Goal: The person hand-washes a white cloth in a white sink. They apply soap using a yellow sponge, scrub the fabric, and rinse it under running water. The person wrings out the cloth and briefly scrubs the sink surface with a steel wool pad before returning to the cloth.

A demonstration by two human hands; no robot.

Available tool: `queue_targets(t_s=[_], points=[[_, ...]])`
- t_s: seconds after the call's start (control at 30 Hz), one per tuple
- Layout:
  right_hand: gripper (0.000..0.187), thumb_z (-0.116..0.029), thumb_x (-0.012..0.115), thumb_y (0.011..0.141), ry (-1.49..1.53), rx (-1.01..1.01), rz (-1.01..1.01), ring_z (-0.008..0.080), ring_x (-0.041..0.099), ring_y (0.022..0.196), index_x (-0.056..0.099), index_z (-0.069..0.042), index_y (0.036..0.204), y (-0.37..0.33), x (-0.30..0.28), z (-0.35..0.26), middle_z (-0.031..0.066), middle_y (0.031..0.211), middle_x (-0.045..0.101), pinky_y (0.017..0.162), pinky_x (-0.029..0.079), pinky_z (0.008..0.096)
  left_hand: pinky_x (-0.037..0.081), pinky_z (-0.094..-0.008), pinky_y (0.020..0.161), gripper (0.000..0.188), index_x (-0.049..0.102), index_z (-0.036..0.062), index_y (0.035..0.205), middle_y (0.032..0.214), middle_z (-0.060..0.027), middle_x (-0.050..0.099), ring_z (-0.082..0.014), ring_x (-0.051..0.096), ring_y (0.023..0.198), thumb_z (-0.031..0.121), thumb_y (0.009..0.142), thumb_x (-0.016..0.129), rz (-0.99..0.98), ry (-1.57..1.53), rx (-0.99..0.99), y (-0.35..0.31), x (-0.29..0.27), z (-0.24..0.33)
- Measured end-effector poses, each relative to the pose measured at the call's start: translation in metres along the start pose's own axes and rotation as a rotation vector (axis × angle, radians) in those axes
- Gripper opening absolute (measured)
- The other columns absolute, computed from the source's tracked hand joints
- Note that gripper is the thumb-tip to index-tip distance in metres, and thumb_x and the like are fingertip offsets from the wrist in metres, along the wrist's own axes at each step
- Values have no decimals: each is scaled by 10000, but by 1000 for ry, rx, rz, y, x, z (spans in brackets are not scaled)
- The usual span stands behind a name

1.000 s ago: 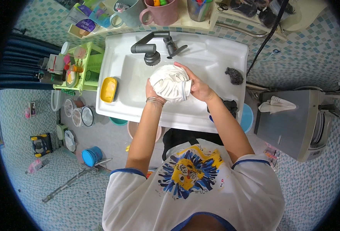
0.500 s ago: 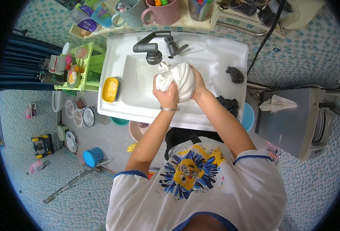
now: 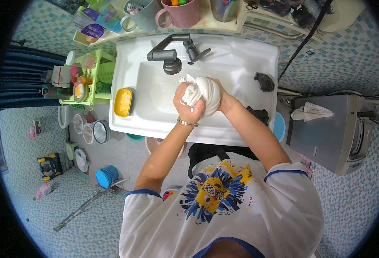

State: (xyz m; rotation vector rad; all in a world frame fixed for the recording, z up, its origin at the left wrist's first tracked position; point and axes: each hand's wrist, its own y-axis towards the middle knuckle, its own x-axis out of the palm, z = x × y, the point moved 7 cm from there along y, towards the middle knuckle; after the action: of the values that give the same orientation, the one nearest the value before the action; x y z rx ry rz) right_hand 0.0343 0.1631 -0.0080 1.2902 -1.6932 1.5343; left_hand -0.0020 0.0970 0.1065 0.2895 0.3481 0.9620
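Observation:
A wet white cloth (image 3: 208,92), bunched and twisted into a thick bundle, is held over the basin of the white sink (image 3: 150,122). My left hand (image 3: 190,103) is closed round its gathered end, with a little foam on the fingers and a silver bracelet at the wrist. Round the bundle's right side curves my right hand (image 3: 224,98), its fingers mostly hidden behind the cloth. The dark grey faucet (image 3: 172,64) hangs just beyond the cloth, close to its upper tip.
On the sink's left ledge sits a yellow soap dish (image 3: 123,103). A dark scrubber (image 3: 264,81) and a crumpled black cloth (image 3: 258,115) lie on its right side. Cups, including a pink mug (image 3: 178,13), line the shelf behind. A green rack (image 3: 99,77) stands at the left.
The white cloth has been twisted tighter and sits slightly lower, farther from the faucet. My left hand has turned and wrapped more closely over its end.

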Motion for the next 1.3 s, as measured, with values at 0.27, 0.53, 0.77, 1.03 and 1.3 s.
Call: queue_targets(t_s=[0.27,0.53,0.77,1.03,1.3], points=[[378,-339,371,841,58,66,45,245,613,854,595,-55,950,6,-40,18,108,944,619,782,495,397,415,-308,586,166,507,0,754,677,-99,497,-217,480,598,89,615,516,-61,25,-109,-14,4,-27],[459,-364,345,847,187,-234,268,289,579,989,569,-26,1064,-9,-51,-26,139,1065,597,890,447,424,411,-389,835,392,523,22,1076,1073,-177,537,-320,528,985,281,784,560,-360,332,-151,32,18,-105],[452,-307,303,867,262,-379,473,311,563,1017,537,2,1100,-39,-66,-44,153,1098,579,904,433,444,300,-360,998,573,401,57,1285,1314,-216,390,-345,362,1223,375,825,527,-587,371,-169,76,74,-150],[458,-350,502,844,104,-489,507,272,577,969,519,31,1098,22,-61,-38,158,1070,576,838,461,363,370,-370,966,474,448,67,1254,1275,-116,467,-261,476,1148,361,882,461,-316,-282,-702,20,17,-152],[550,-375,614,798,-1162,-531,593,228,533,980,478,-57,1225,-16,-9,-62,145,1059,559,838,425,329,362,-431,988,558,403,34,1271,1268,-132,471,-297,455,1164,381,834,418,-102,-1267,-1025,-29,4,-183]])
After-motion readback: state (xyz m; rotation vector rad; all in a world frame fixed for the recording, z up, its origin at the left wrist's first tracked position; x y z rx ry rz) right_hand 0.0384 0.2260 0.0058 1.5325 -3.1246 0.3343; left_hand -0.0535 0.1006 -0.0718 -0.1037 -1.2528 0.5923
